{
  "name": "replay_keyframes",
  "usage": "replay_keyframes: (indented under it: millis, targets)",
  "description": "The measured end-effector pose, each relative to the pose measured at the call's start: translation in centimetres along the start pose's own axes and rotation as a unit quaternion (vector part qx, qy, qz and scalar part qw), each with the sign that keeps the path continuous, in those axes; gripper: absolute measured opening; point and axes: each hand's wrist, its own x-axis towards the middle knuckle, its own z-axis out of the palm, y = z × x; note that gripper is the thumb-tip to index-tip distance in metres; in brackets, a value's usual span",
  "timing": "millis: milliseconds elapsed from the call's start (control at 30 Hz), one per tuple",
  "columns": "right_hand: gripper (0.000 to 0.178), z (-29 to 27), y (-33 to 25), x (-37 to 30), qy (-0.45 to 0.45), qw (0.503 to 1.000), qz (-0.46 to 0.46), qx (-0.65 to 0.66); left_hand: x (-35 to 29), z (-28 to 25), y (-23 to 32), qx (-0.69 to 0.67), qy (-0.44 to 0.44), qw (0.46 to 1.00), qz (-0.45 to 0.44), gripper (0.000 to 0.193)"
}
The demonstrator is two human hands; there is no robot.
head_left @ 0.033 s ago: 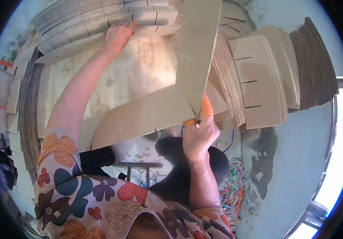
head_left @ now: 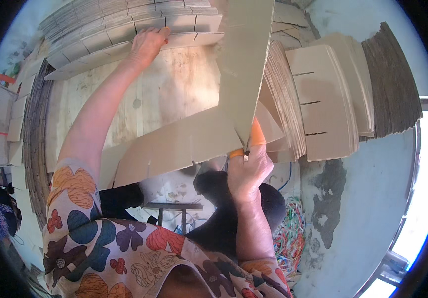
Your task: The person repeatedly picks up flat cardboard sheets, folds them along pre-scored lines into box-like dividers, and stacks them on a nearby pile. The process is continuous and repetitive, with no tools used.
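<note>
My right hand (head_left: 249, 171), with orange covers on its thumb and a finger, is closed on cardboard strips where two meet at an angle. One, a long cardboard strip (head_left: 246, 64), rises away to the far side. The other, a slotted cardboard strip (head_left: 169, 141), slants left across the table's near edge. My left hand (head_left: 149, 45) reaches to the far stack of slotted cardboard strips (head_left: 119, 34). Its fingers are bent over the top edge of the nearest strip, an orange cover on one tip; the thumb is mostly hidden.
A wooden tabletop (head_left: 139, 94) lies between the stacks. At the right stand piles of slotted cardboard pieces (head_left: 323, 99) and a darker pile (head_left: 390, 82). More stacked cardboard (head_left: 37, 114) lines the left. Below are a small stool (head_left: 174, 205) and a tangle of coloured straps (head_left: 291, 238).
</note>
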Motion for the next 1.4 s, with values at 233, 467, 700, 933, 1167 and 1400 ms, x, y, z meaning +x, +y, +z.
replay_keyframes:
  millis: [233,467,700,933,1167,1400]
  targets:
    - [0.062,0.4,0.3,0.3,0.011,1.0,-0.006,-0.02,3.1,-3.1,-1.1,-0.194,-0.163,0.967,0.001,0.027]
    - [0.059,0.5,-0.3,0.4,-0.016,1.0,0.008,0.0,2.3,-1.0,-1.6,-0.194,-0.038,0.977,-0.074,0.032]
    - [0.059,0.8,-0.2,0.4,-0.005,1.0,-0.003,-0.003,3.8,-1.1,-1.2,-0.174,-0.105,0.979,-0.038,0.024]
    - [0.064,0.9,-0.3,0.5,-0.01,1.0,0.0,-0.015,4.0,-0.7,-2.0,-0.061,0.071,0.991,0.099,0.026]
    - [0.078,1.2,-0.3,0.8,-0.002,1.0,-0.019,-0.013,3.1,-1.6,-1.0,-0.087,-0.107,0.99,-0.019,0.022]
    - [0.084,1.5,0.0,1.3,0.01,0.998,-0.064,-0.014,1.5,-5.2,2.6,-0.134,-0.171,0.975,0.047,0.012]
